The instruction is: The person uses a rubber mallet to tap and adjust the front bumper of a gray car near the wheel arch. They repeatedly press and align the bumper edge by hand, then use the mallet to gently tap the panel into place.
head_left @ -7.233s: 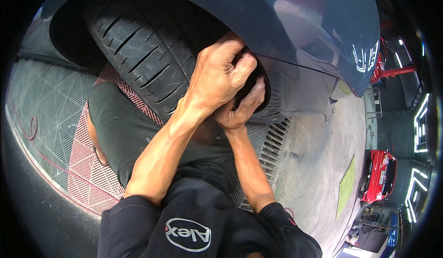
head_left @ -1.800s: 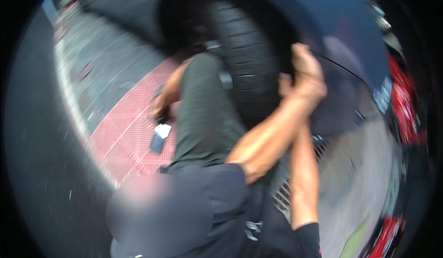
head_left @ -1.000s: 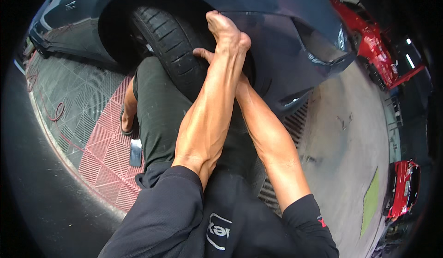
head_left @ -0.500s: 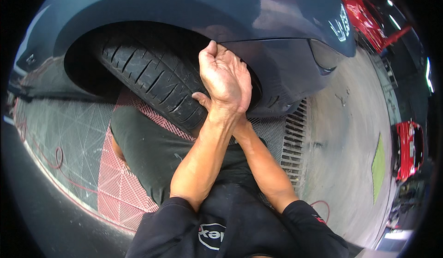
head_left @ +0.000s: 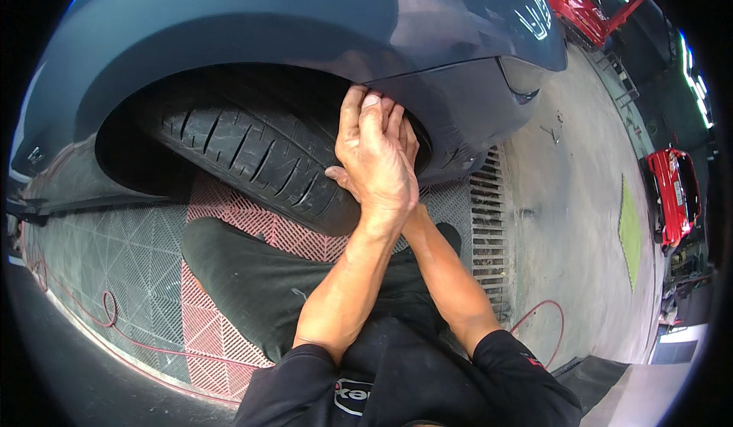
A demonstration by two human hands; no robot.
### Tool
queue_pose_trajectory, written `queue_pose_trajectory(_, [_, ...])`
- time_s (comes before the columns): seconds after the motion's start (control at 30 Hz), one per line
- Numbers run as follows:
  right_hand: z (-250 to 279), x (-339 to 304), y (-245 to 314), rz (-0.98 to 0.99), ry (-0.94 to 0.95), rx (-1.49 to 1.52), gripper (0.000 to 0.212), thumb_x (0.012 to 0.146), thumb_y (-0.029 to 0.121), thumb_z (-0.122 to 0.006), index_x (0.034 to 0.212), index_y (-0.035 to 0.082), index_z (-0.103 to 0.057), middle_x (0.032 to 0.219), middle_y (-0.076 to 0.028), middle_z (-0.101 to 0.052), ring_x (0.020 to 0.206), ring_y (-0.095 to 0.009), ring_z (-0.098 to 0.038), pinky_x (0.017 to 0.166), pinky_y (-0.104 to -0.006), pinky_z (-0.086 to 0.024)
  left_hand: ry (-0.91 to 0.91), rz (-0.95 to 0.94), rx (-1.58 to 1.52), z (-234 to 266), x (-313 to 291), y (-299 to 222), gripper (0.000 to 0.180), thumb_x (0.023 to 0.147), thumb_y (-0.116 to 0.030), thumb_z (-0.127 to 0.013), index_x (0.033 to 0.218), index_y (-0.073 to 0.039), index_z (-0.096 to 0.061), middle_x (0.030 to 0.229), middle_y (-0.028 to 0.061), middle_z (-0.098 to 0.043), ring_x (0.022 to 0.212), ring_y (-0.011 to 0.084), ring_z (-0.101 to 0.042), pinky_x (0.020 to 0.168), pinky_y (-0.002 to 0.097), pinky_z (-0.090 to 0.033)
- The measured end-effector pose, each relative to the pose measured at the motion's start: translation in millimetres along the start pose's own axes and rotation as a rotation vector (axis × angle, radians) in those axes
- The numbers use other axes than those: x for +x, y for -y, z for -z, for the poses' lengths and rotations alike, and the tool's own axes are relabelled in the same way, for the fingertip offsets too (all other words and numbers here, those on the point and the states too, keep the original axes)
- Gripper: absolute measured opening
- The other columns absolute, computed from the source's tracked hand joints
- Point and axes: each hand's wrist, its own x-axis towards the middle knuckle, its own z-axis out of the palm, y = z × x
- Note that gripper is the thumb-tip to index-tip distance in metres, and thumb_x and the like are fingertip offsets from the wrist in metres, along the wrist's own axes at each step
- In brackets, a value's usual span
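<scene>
Bumper (head_left: 466, 103) looks stiff, slick, best held by its edge beside the tyre (head_left: 256, 148); left hand (head_left: 376, 156) bunched, right hand (head_left: 338, 174) mostly hidden, I can't tell what either pinches

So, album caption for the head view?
Bare left hand at the wheel arch of a glossy dark blue car, beside a black rubber tyre.

Tire (head_left: 252, 148) in wheel arch (head_left: 252, 77), floor grate (head_left: 489, 228) — right
</scene>
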Motion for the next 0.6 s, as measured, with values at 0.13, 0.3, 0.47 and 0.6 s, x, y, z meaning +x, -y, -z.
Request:
queue_pose_trajectory(0.13, [3, -2, -12, -0.001, -0.012, 0.029, 0.108, 0.087, 0.061, -0.067, 0.160, -0.005, -0.022, 0.164, -0.024, -0.026, 0.149, -0.037, -0.028, 0.115, -0.0525, -0.028, 0.179, 0.052, -0.040, 12, 14, -4, 0.033, 0.103, -0.010, -0.058, 0.134, 0.003, -0.059, 0.122, 0.0101, -0.060, 0.114, 0.0216, -0.060, 0.109, 0.0410, -0.048])
queue_pose_trajectory(0.3, [2, -1, -7, -0.010, -0.064, 0.064, 0.098, 0.090, 0.053, -0.066, 0.159, -0.005, -0.028, 0.163, -0.023, -0.027, 0.148, -0.036, -0.028, 0.114, -0.0513, -0.029, 0.243, 0.036, 0.022, 20, 18, -9, 0.032, 0.103, -0.010, -0.061, 0.132, 0.004, -0.059, 0.120, 0.0113, -0.061, 0.110, 0.0189, -0.062, 0.105, 0.0374, -0.051])
queue_pose_trajectory(0.47, [12, 1, -14, 0.005, -0.094, 0.056, 0.085, 0.087, 0.040, -0.074, 0.151, -0.005, -0.042, 0.158, -0.023, -0.038, 0.146, -0.038, -0.035, 0.114, -0.0511, -0.033, 0.202, 0.018, 0.085, 15, 14, -15, 0.034, 0.100, -0.006, -0.065, 0.130, 0.007, -0.055, 0.117, 0.0144, -0.064, 0.107, 0.0228, -0.068, 0.102, 0.0385, -0.057])
queue_pose_trajectory(0.6, [31, 6, 2, -0.019, -0.248, 0.157, 0.056, 0.091, 0.021, -0.071, 0.139, -0.005, -0.056, 0.146, -0.021, -0.054, 0.135, -0.038, -0.050, 0.111, -0.0478, -0.040, 0.205, 0.004, 0.271, 15, 16, -30, 0.035, 0.101, -0.009, -0.067, 0.129, 0.007, -0.057, 0.111, 0.0141, -0.068, 0.103, 0.0242, -0.072, 0.095, 0.0362, -0.060])
